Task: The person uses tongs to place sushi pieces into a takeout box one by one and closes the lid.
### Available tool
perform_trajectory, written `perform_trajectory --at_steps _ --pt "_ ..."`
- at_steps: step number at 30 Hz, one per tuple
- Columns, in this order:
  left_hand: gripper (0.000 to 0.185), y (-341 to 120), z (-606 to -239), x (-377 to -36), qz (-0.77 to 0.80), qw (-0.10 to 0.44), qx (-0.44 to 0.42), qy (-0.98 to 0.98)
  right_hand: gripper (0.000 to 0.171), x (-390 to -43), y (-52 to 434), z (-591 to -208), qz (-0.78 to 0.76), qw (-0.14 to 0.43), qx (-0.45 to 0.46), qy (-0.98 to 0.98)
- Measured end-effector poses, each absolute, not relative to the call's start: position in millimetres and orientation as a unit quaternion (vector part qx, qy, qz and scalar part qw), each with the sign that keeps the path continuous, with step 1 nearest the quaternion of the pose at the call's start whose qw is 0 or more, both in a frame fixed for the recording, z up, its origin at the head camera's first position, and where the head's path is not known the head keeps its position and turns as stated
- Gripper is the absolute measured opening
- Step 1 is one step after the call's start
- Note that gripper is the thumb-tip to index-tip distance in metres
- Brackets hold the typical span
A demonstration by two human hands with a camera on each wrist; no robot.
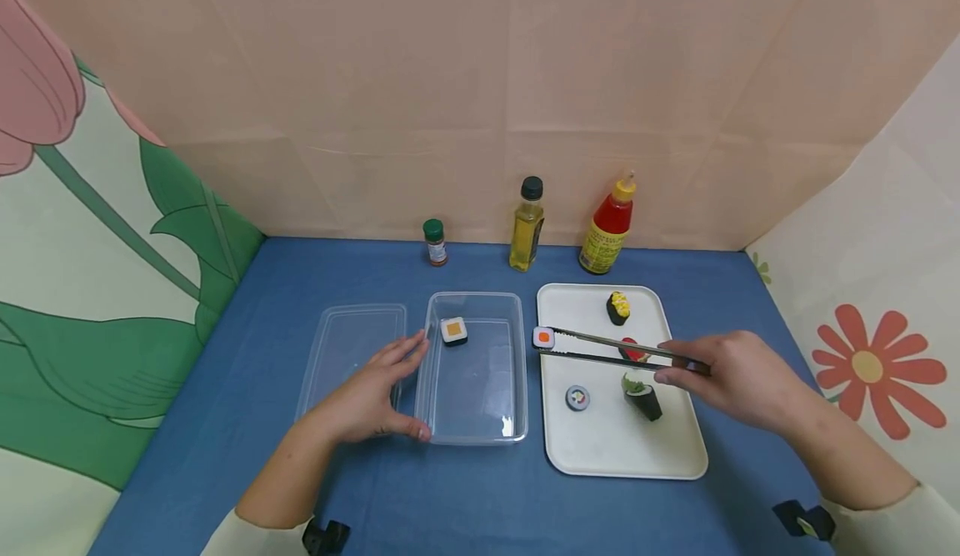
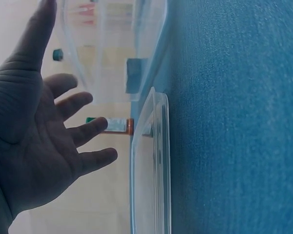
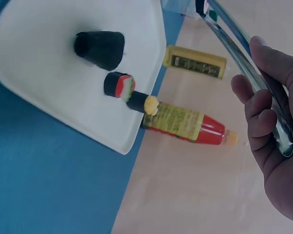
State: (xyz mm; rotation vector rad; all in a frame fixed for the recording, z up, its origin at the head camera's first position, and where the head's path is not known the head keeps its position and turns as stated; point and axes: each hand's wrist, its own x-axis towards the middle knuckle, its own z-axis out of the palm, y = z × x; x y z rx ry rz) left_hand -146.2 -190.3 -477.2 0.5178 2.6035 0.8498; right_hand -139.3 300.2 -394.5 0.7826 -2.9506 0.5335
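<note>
To the left of my right grip (image 1: 738, 379), at the far ends of the slim tongs (image 3: 284, 141), sits the blocky orange-centred piece (image 1: 543, 338), white-faced and caught between the two tips over the tray's edge. That grip is clamped on the tongs, thumb on one shiny metal arm, fingers curled round the other. Below it and toward my left spreads the smooth white tray (image 1: 600, 456), flat, with rounded corners and a low rim. Nearest under the tongs is the red-topped piece (image 1: 633, 350), partly covered by them; farther beyond lies the yellow-topped piece (image 1: 618, 308), dark-sided with a knobbly crown. Nearer me are the dark, tapering roll (image 1: 641, 402) with a frilly green end and the squat round disc (image 1: 577, 398).

My left grip (image 1: 375, 398) holds nothing, thumb and fingers apart along the side of the clear box (image 1: 480, 402); whether they press it, I can't tell. Just right of those fingertips, inside the glossy straight-walled box, rests the square yellow-centred piece (image 1: 453, 331), dark underneath. The thin see-through lid (image 1: 352, 339) lies beyond that grip on the blue cloth-covered bench (image 1: 465, 506), partly hidden by it.
</note>
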Motion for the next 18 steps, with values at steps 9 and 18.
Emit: perform_trajectory --at_steps 9,18 --pt "0.127 -190.8 -477.5 -145.7 0.300 0.176 0.185 0.919 0.036 -142.1 286.7 -387.9 0.181 0.023 0.274 -0.944" --pt "0.127 -190.7 -476.6 -145.9 0.302 0.174 0.185 0.919 0.037 -148.4 272.8 -390.1 0.199 0.007 0.297 -0.934"
